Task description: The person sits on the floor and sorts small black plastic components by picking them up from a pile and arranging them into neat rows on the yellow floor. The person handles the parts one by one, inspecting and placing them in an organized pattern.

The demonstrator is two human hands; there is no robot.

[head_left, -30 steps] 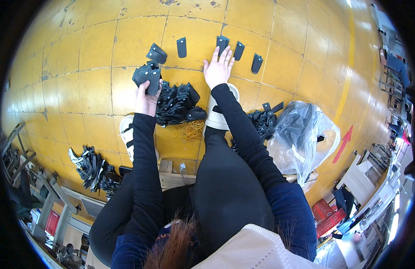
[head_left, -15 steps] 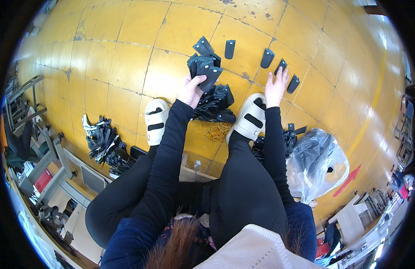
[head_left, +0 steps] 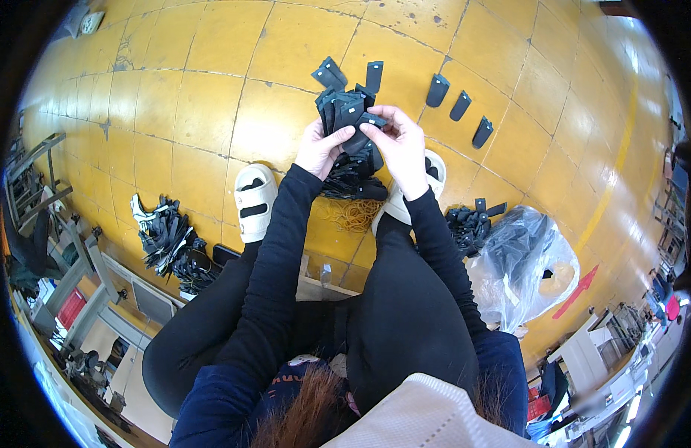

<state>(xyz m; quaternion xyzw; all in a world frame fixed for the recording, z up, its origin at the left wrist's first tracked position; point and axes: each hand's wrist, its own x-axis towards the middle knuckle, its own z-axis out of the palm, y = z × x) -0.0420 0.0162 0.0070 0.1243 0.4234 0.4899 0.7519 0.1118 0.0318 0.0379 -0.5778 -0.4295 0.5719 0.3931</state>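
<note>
we see the two hands close together above the yellow floor (head_left: 174,149), both on one thick bunch (head_left: 344,110) of black flaps. the left hand (head_left: 317,153) clamps the bunch from the near left, its thumb across the front. the right hand (head_left: 405,149), on the right side, pinches a flap (head_left: 374,119) at the bunch's edge between thumb and fingers; the overlap is too tight for us to tell whether that flap is loose or tucked among the others.

as we judge it, the work is partway along. a good many flaps are together in the left hand, fanned unevenly. beyond them, on the floor, we find a small overlapping group (head_left: 329,73) at the far left, a single flap (head_left: 374,76) beside it, and a spaced row (head_left: 460,106) well to the right, none of these in a hand.

nearer, a large dark pile (head_left: 353,179) lies loose between the two pale shoes (head_left: 256,198), so by our reckoning plenty is left. just nearer than that is a tangle of yellow rubber bands (head_left: 349,215), and we see none around the bunch. to the right, another black pile (head_left: 465,228) lies beside a clear plastic bag (head_left: 528,261); to the left, a heap of black strips (head_left: 166,231) lies untouched.
</note>
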